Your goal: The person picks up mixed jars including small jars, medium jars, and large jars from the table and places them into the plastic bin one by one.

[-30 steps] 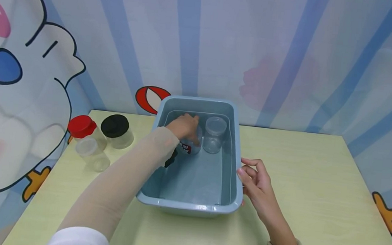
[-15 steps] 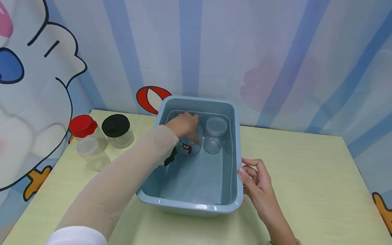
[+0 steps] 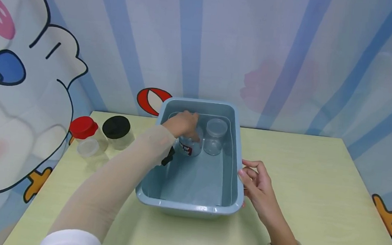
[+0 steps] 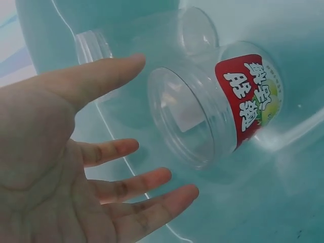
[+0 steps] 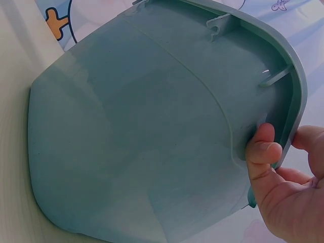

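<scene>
We're looking down on one pale yellow-green wooden table (image 3: 315, 195), and in the middle of it sits one blue-grey rectangular plastic tub (image 3: 239, 188) with water in it. Our right hand (image 3: 258, 186) is on the tub's right rim; from the right wrist view the thumb (image 5: 263, 152) curls over the lip of the wall, so we're gripping the tub there.

Now the far end of the tub: two clear plastic jars in the water. The one with the red label (image 4: 243, 101) lies tipped on its side, long axis running left to right, open mouth turned to our left hand (image 4: 71, 172). That hand is spread, fingers straight, palm facing the mouth, holding nothing; whether a fingertip touches the rim we cannot tell. It is far nearer this jar than the right hand, which sits well apart at the near right.

Just right of the labelled jar stands the second, a plain clear jar (image 3: 215, 136), upright.

Over at the table's far left, three more clear jars stand close together: one with a black lid (image 3: 116, 127), one with a red lid (image 3: 83, 127), one with a whitish translucent lid (image 3: 88, 147).
</scene>
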Action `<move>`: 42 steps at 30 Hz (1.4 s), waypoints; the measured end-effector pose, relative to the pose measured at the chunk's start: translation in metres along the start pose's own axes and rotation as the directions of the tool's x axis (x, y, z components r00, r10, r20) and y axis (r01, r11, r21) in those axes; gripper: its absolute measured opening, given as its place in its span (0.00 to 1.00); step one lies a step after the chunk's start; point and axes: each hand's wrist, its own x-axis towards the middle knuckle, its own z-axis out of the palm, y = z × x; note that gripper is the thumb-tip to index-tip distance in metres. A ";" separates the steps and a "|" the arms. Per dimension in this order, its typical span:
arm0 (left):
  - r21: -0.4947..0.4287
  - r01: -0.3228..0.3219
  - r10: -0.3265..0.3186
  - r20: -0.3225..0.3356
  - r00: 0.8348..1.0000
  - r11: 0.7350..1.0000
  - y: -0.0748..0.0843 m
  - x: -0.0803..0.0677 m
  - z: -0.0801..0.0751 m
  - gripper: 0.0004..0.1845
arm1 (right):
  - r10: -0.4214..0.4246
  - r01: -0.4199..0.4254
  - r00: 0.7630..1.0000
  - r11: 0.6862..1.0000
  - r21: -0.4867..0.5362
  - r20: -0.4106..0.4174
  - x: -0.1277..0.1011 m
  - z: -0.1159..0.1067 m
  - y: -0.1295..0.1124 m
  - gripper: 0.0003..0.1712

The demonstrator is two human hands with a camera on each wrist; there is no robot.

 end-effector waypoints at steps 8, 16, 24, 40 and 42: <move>-0.004 -0.003 0.003 -0.011 1.000 1.000 0.004 -0.005 -0.005 0.47 | 0.001 -0.001 1.000 1.000 -0.007 0.000 0.000 0.000 -0.001 0.19; 0.006 -0.017 0.017 -0.004 1.000 1.000 0.005 -0.014 -0.010 0.46 | -0.002 0.002 1.000 1.000 0.017 0.011 -0.001 0.001 0.001 0.19; 0.001 -0.047 0.047 -0.032 0.998 0.999 0.004 -0.025 -0.018 0.43 | -0.010 0.009 1.000 0.999 0.040 0.023 -0.001 0.002 0.002 0.18; 0.015 -0.111 0.112 -0.062 0.992 0.994 0.001 -0.042 -0.034 0.39 | -0.017 0.017 1.000 1.000 0.004 0.011 0.000 0.002 -0.003 0.18; 0.010 -0.115 0.115 -0.069 0.991 0.993 0.000 -0.043 -0.035 0.39 | -0.020 0.020 1.000 1.000 0.002 0.007 0.000 0.002 -0.003 0.18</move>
